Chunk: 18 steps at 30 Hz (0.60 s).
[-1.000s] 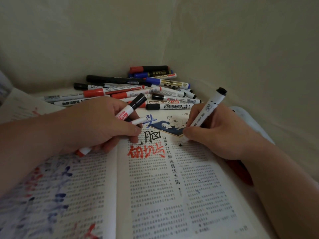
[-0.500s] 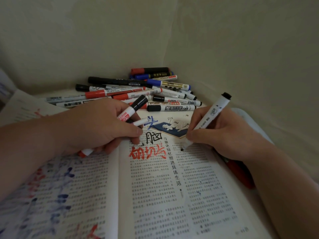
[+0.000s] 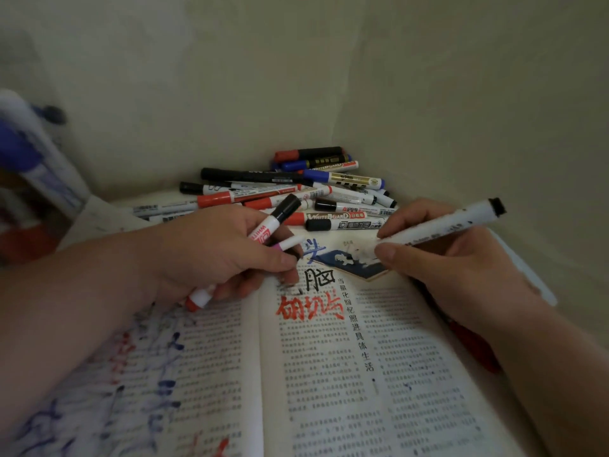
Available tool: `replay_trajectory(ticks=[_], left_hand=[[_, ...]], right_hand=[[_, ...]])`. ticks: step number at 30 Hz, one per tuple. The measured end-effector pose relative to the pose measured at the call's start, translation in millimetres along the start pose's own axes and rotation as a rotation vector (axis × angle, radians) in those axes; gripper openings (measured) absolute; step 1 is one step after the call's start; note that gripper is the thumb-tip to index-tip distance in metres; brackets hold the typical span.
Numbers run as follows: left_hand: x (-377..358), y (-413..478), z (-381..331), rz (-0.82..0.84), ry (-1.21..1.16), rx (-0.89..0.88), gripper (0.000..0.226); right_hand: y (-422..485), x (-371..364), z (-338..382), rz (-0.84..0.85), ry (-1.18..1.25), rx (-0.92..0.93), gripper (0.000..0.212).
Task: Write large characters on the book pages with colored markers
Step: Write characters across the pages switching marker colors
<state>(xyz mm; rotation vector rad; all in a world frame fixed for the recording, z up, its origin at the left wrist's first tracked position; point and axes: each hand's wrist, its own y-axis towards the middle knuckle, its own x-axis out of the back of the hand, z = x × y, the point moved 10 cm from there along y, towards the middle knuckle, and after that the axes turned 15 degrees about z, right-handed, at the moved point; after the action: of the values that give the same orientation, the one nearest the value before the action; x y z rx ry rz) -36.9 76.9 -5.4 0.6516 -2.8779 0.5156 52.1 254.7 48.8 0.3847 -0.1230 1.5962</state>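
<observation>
An open book [image 3: 329,374] of printed text lies in front of me. Its right page bears large red and black characters [image 3: 311,306]; the left page is smeared with blue and red ink. My left hand [image 3: 214,258] rests on the book's top at the gutter, gripping a red-and-white marker [image 3: 270,222] and a second white pen [image 3: 288,242]. My right hand [image 3: 454,268] pinches a white marker with a black end [image 3: 454,224], lifted off the page and lying almost level; its tip is hidden behind my fingers.
A pile of several markers [image 3: 296,189], red, blue and black, lies behind the book in the corner of two pale walls. A blurred sheet with blue and red marks [image 3: 29,169] stands at the far left. Something red [image 3: 474,344] shows under my right wrist.
My right hand has lifted the white marker off the right page and tilted it from steep to nearly level, moving up and right. The left hand has barely moved.
</observation>
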Motion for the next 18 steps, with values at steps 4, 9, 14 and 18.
replay_trajectory(ticks=[4, 9, 14, 18], left_hand=[[-1, -3, -2, 0.038, -0.245, -0.068, 0.012], [-1, -4, -5, 0.102, -0.311, -0.139, 0.021], [-6, -6, -8, 0.162, -0.289, -0.142, 0.022], [-7, -10, -11, 0.189, -0.227, -0.097, 0.031]], right_hand=[[-1, -26, 13, 0.122, 0.107, 0.149, 0.028], [0, -30, 10, 0.099, 0.041, 0.137, 0.04], [-2, -34, 14, 0.077, 0.03, 0.107, 0.015], [-3, -38, 20, 0.09, 0.022, 0.111, 0.017]])
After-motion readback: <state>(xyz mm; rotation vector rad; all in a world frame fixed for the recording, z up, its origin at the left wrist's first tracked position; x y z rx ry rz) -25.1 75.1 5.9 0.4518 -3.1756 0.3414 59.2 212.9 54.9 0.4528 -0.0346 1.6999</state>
